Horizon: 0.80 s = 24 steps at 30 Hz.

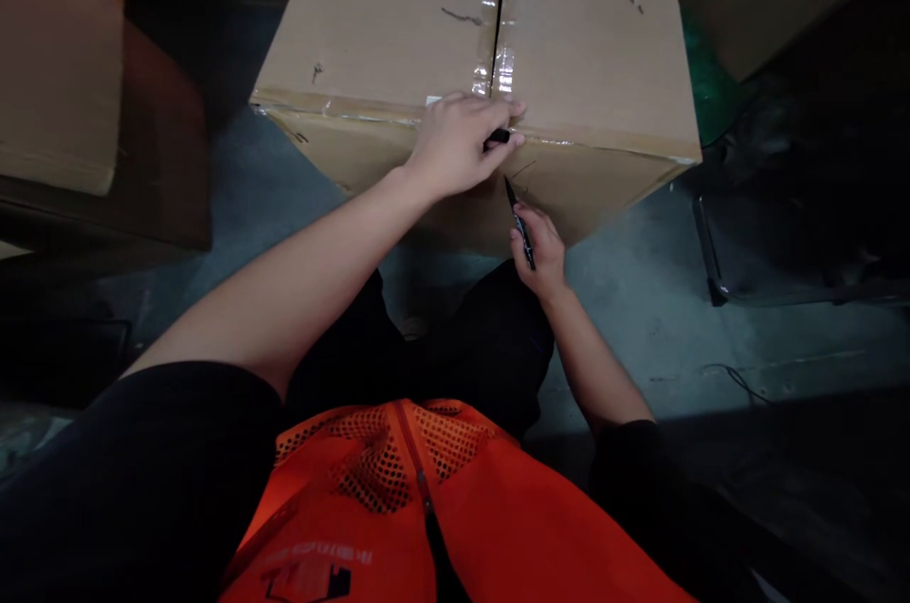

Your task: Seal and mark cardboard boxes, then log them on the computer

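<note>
A large cardboard box (384, 25) stands before me, its top flaps meeting at a dark seam edged with torn clear tape (503, 63). My left hand (462, 143) rests on the box's near top edge and pinches a black marker cap (498, 137) between thumb and fingers. In my right hand (541, 247) is a black marker (521, 222), its tip pointing up at the near side of the box. Dark pen strokes show on that side by the tip. Whether the tip touches the cardboard I cannot tell.
More cardboard boxes (57, 63) stand at the left. A black object with a metal-like edge (711, 252) lies at the right, near green plastic (711, 82). A thin cable (743, 383) lies on the grey floor (640, 271).
</note>
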{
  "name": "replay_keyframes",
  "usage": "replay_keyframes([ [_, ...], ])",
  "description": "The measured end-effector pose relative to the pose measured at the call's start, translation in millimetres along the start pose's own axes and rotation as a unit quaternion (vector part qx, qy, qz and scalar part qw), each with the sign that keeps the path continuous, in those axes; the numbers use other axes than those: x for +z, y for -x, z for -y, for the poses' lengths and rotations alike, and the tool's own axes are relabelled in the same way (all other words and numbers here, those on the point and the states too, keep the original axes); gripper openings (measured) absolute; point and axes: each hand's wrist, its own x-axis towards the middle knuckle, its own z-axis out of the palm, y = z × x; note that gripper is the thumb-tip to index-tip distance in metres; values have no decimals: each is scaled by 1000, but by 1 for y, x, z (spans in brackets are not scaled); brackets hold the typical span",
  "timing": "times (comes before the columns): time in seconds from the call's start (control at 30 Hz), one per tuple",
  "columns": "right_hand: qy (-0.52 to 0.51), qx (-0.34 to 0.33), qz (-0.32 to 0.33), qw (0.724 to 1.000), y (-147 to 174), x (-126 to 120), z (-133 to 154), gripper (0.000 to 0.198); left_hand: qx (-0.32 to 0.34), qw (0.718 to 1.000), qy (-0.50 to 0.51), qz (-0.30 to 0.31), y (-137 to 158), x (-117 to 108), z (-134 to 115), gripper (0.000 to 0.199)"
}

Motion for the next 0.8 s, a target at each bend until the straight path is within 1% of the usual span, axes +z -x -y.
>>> replay_keyframes([
  [0.1, 3, 1, 0, 1000, -3, -3, 0, 37, -4, 1000, -2, 5, 0, -2, -3, 39],
  [0.23, 17, 8, 0, 1000, 5, -4, -1, 34, -18, 1000, -12, 23, -1, -4, -6, 42],
  [0.4, -4, 3, 0, 1000, 11, -2, -6, 33, 2, 1000, -15, 10, 0, -2, -4, 42],
  [0.53, -5, 26, 16, 1000, 11, -1, -10, 35, 11, 1000, -20, 1, 1, -1, -2, 42],
  [0.6, -3, 29, 2, 1000, 14, -2, -11, 35, 7, 1000, -24, 4, 0, -2, -3, 42],
  [0.7, -3, 16, -25, 1000, 16, -4, -9, 34, 3, 1000, -23, 4, 0, -2, -5, 40],
  [0.8, 4, -3, -3, 1000, 11, -4, -4, 34, 9, 1000, -22, -4, 0, -2, -5, 39],
])
